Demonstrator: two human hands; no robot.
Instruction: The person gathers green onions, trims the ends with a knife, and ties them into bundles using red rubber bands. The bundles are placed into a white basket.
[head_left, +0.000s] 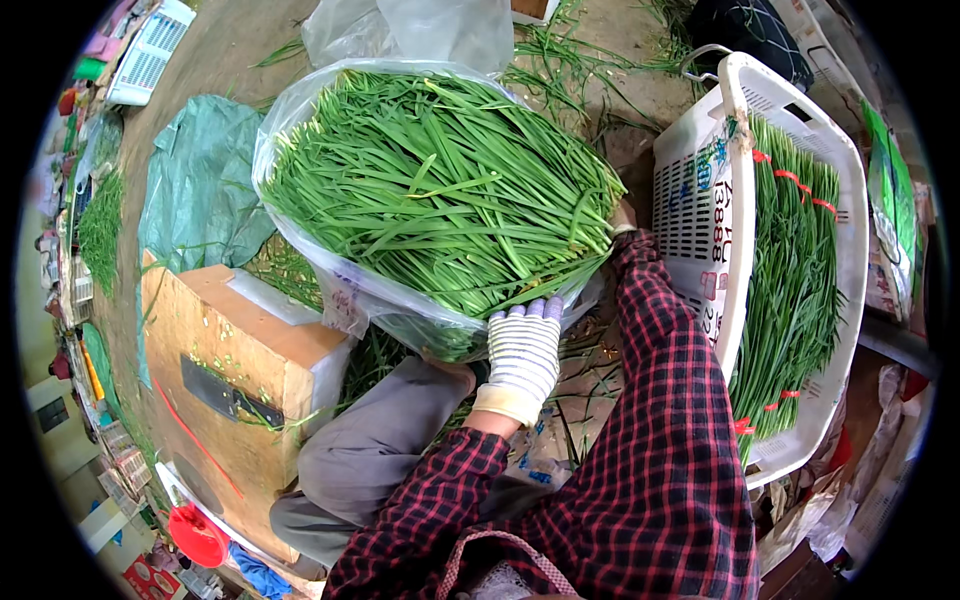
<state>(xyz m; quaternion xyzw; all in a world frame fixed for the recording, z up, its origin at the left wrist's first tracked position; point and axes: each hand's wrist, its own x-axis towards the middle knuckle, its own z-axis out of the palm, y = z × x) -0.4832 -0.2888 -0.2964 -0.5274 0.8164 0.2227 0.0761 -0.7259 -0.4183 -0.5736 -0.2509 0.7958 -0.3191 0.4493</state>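
Observation:
A large heap of loose green garlic chives (442, 187) fills a clear plastic bag (300, 232) in front of me. My left hand (523, 360), in a striped knit glove, lies at the bag's near rim, its fingertips against the edge below the chives. My right arm reaches to the right side of the bag. Only the wrist and a little of my right hand (622, 216) show beside the white stem ends; the fingers are hidden under or behind the chives. To the right, a white plastic basket (739, 315) holds chives bundled with red ties (795, 285).
A wooden board (225, 352) with a dark blade on it rests at the left by my knee. Beyond it lies a teal plastic sheet (206, 176). Loose chives litter the floor (577, 82). A red bowl (196, 534) stands at the lower left.

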